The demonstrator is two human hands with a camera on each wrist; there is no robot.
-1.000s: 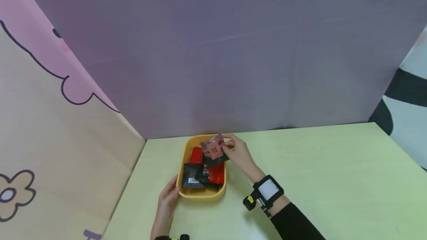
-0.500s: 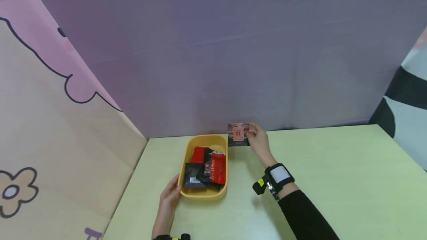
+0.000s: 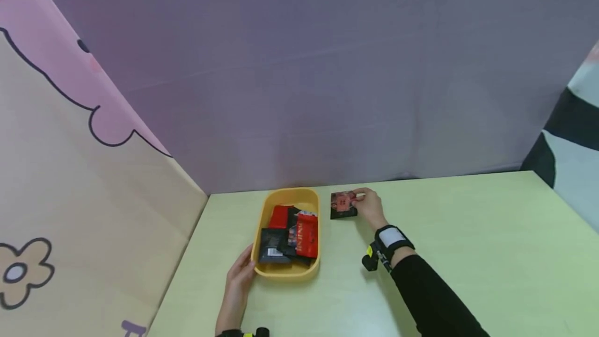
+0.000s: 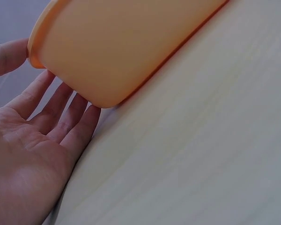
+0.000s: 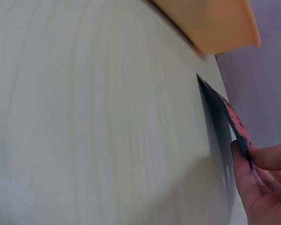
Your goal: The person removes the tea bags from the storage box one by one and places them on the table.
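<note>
- Right arm: forearm in a black sleeve [image 3: 432, 295] reaches up and leftward from the lower right; a strapped device [image 3: 393, 238] sits at the wrist.
- Right hand [image 3: 372, 208]: pinches the packet [image 3: 343, 204] by its right edge between thumb and fingers.
- Packet: located right of the tub [image 3: 284, 274], apart from it, near the rear edge of the table [image 3: 468, 254]; printed face with pink panel up. The right wrist view shows it tilted; contact with the table cannot be confirmed.
- Left arm: bare forearm rises from the bottom edge, leaning slightly right.
- Left hand [image 3: 241, 273]: grips the tub's near-left corner, thumb at the rim, four slightly bent fingers against the outer wall.
- Tub: stands on the table; holds a red packet [image 3: 307, 238] and a black packet [image 3: 272, 246] among others.
</note>
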